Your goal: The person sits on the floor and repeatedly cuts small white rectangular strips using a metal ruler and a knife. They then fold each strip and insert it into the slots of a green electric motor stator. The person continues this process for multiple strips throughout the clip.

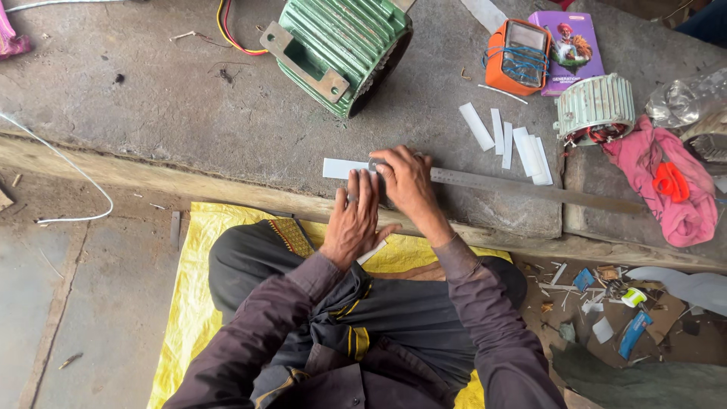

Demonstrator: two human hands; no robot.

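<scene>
Hands flat: left hand (pixel 354 220) pins white strip (pixel 342 168), right hand (pixel 405 182) presses steel ruler (pixel 515 184); keep ruler from sliding.

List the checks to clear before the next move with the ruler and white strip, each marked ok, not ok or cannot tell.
1. Left hand flat on white strip: ok.
2. Right hand pressing ruler: ok.
3. Ruler lying across strip: ok.
4. Tool in right hand: cannot tell, fingers hide it.
5. Cut strips lying apart from ruler: ok.
6. Green motor housing apart from hands: ok.
</scene>
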